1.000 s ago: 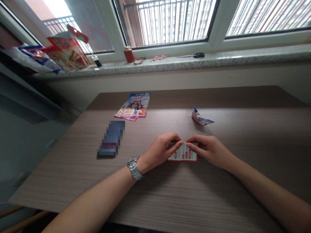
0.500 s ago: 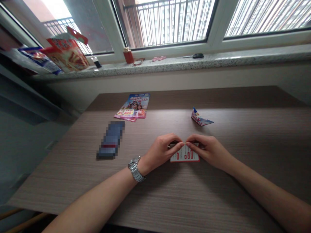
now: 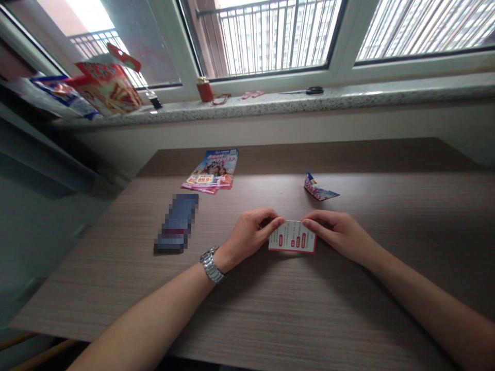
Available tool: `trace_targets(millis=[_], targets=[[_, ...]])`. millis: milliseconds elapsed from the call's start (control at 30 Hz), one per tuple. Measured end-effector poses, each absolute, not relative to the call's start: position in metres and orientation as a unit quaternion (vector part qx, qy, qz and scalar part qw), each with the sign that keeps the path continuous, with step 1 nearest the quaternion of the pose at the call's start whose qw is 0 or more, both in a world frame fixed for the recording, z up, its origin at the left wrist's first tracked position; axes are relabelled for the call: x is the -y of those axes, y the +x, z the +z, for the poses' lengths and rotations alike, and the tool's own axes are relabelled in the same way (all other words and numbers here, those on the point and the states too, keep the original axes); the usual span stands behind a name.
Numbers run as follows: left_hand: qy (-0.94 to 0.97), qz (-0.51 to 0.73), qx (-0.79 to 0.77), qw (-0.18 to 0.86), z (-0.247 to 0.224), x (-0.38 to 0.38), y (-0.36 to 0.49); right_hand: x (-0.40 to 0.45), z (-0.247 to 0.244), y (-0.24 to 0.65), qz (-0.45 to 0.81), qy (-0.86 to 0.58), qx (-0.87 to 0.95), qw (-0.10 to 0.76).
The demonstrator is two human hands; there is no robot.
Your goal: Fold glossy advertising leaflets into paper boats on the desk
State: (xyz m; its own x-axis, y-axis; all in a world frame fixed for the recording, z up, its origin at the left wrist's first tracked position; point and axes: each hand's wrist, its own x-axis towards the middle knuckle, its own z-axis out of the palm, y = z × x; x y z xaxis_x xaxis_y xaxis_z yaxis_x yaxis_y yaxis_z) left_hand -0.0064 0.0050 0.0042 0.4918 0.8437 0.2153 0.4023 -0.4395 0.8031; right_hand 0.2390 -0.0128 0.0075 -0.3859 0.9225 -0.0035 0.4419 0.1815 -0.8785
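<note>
A small folded leaflet [image 3: 293,238], white with red labels, dark print and a red lower edge, is held between my two hands. My left hand [image 3: 255,232] pinches its upper left corner between thumb and fingers. At the upper right corner, my right hand [image 3: 334,232] grips the paper the same way. The leaflet seems slightly raised off the table, its lower edge toward me. Beyond my right hand lies a folded piece of colourful printed paper [image 3: 319,189], standing partly open on the tabletop.
On the wooden table [image 3: 232,319], a stack of colourful flyers [image 3: 214,170] lies at the back left, with a pixelated dark object [image 3: 178,224] nearer me. The granite windowsill [image 3: 278,103] carries scissors [image 3: 313,90], a red bottle-like item [image 3: 204,89] and snack bags [image 3: 110,85].
My hands have moved apart along the leaflet's top edge, from its middle to its corners. The leaflet has shifted slightly up and away, showing more of its printed face.
</note>
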Motion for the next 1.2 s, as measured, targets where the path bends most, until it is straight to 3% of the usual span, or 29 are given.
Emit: trace_targets(millis=[467, 767, 1033, 1200], targets=[[0.692, 0.335, -0.419, 0.483, 0.0025, -0.0107, -0.0085, 0.0107, 0.0095, 0.2429, 0.388, -0.504, 0.720, 0.277], [0.726, 0.351, -0.433, 0.402, 0.0020, -0.0099, -0.0091, 0.0124, 0.0077, 0.2431, 0.424, -0.473, 0.718, 0.283], [0.754, 0.339, -0.436, 0.355, -0.0003, -0.0106, -0.0092, 0.0121, 0.0057, 0.2393, 0.316, -0.451, 0.790, 0.268], [0.830, 0.328, -0.402, 0.204, 0.0022, -0.0082, -0.0091, 0.0119, 0.0015, 0.2394, 0.303, -0.505, 0.755, 0.286]])
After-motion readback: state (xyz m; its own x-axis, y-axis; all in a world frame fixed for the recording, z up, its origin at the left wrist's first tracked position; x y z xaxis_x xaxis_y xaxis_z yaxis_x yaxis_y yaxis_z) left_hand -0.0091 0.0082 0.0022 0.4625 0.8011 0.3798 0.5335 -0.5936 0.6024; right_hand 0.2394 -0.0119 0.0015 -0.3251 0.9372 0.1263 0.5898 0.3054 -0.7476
